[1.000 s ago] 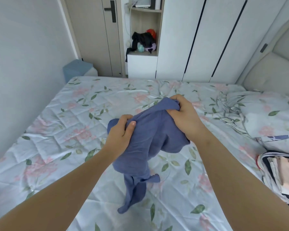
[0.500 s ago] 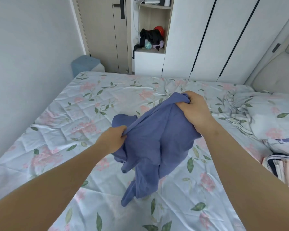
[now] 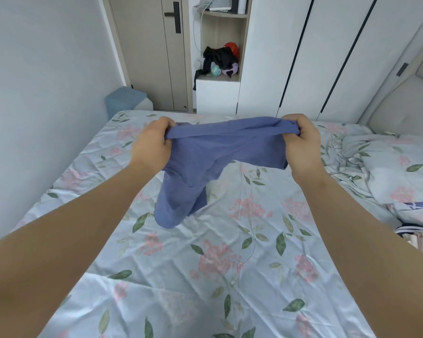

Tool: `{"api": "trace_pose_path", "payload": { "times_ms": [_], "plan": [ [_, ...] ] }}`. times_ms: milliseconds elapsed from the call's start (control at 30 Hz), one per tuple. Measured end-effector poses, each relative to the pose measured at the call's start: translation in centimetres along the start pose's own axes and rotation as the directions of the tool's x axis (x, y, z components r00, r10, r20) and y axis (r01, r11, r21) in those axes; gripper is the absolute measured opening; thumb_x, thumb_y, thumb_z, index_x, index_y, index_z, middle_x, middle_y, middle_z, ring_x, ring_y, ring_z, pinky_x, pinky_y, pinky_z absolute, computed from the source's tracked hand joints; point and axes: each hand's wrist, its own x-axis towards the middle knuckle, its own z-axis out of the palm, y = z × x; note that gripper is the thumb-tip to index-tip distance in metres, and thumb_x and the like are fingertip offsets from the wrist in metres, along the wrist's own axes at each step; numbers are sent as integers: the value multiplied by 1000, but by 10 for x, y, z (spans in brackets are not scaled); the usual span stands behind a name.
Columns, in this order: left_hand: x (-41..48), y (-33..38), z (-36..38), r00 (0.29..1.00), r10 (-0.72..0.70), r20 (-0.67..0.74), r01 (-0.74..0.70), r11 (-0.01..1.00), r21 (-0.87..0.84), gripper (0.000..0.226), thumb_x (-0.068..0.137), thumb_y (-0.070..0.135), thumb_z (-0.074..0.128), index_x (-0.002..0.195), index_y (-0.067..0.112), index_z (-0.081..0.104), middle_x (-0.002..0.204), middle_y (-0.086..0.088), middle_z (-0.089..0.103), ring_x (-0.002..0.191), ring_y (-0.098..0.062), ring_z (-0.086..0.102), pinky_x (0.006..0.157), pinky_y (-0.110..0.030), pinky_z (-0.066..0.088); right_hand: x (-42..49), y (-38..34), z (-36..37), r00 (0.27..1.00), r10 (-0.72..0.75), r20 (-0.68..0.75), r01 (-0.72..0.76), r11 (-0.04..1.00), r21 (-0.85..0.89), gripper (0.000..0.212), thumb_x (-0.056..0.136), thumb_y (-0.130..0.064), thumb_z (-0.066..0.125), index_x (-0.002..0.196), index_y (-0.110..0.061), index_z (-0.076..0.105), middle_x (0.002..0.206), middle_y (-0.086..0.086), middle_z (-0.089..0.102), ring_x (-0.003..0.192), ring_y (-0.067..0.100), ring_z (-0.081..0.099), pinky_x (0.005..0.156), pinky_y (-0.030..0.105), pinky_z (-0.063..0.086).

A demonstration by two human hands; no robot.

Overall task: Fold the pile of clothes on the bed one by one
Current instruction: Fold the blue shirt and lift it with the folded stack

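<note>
Blue garment [image 3: 213, 154], centre of frame, held in the air above the bed [image 3: 230, 276]. Top edge pulled into a taut band between both hands; the rest hangs bunched toward lower left, lowest fold near the sheet, contact unclear.

Left hand [image 3: 152, 145], left of centre: fingers curled, gripping the band's left end. Right hand [image 3: 300, 142], right of centre: fingers curled round the right end, cloth gathered in the fist.

Bed cover pale blue with pink flowers and green leaves, wrinkled. Rumpled matching bedding [image 3: 388, 167] at right edge. Pile of clothes [image 3: 418, 235], striped and pale pieces, partly cut off at far right.

Upper frame: grey door [image 3: 154, 52], open shelf [image 3: 220, 62] holding dark cloth and small coloured items, white wardrobe doors [image 3: 310, 54]. Blue bin [image 3: 125, 98] beyond the bed's far left corner.
</note>
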Motion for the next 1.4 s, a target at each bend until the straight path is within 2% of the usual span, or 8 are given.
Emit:
{"api": "trace_pose_path", "payload": {
  "times_ms": [233, 500, 767, 833, 933, 1000, 1200, 1400],
  "plan": [
    [-95, -12, 57, 903, 30, 428, -38, 999, 9, 18, 95, 4, 40, 97, 11, 56, 84, -5, 56, 75, -28, 52, 63, -34, 35, -72, 68, -40, 971, 230, 60, -229, 973, -20, 30, 88, 18, 37, 79, -6, 54, 78, 12, 55, 77, 26, 52, 76, 35, 48],
    [-242, -44, 154, 522, -106, 846, -1, 992, 125, 14, 93, 5, 39, 86, 16, 46, 73, 2, 45, 72, -23, 45, 59, -31, 32, -225, 200, -100, 698, 715, 27, -595, 600, -534, 29, 77, 7, 47, 71, -19, 60, 69, 9, 60, 66, 28, 50, 64, 35, 39],
    [-286, -73, 222, 232, -202, 952, 31, 979, 200, 20, 91, 7, 37, 86, 21, 51, 79, -4, 57, 67, -25, 52, 57, -30, 41, -295, 268, -112, 522, 847, 99, -489, 392, -779, 32, 82, 0, 44, 73, -28, 55, 78, 5, 59, 78, 29, 54, 70, 34, 40],
    [-270, -79, 237, 300, -240, 923, 30, 970, 242, 23, 93, 9, 39, 99, 22, 57, 93, -7, 63, 80, -27, 57, 66, -34, 45, -280, 276, -99, 529, 840, 122, -463, 406, -788, 28, 81, -2, 42, 75, -25, 55, 81, 9, 61, 79, 31, 56, 69, 34, 42],
    [-252, -85, 257, 608, -344, 715, 60, 918, 391, 36, 95, 12, 42, 128, 23, 49, 122, -7, 56, 107, -31, 52, 85, -42, 42, -251, 284, -72, 578, 798, 171, -464, 494, -735, 24, 81, -2, 42, 78, -22, 54, 72, 6, 59, 68, 27, 53, 64, 30, 40],
    [-252, -86, 268, 687, -428, 587, 184, 884, 429, 45, 95, 14, 45, 139, 22, 38, 135, -8, 45, 118, -34, 44, 91, -45, 38, -230, 288, -48, 645, 734, 212, -439, 583, -683, 24, 87, -5, 44, 100, -15, 60, 89, 7, 63, 75, 20, 51, 67, 24, 34],
    [-301, -95, 276, 746, -404, 529, 334, 915, 228, 50, 91, 43, 51, 134, 18, 43, 137, 0, 43, 125, -27, 40, 100, -40, 32, -191, 311, 17, 732, 604, 317, -419, 765, -490, 54, 98, -11, 40, 148, -23, 27, 151, -4, 35, 135, 14, 35, 98, 17, 26],
    [-358, -99, 278, 574, -215, 790, -113, 935, 336, 65, 74, 55, 67, 129, 24, 50, 145, -1, 37, 130, -25, 37, 96, -42, 34, -238, 340, 10, 662, 706, 251, -350, 587, -730, 51, 92, -9, 51, 141, -16, 39, 142, 7, 43, 127, 30, 41, 101, 41, 37]
  ]
}}
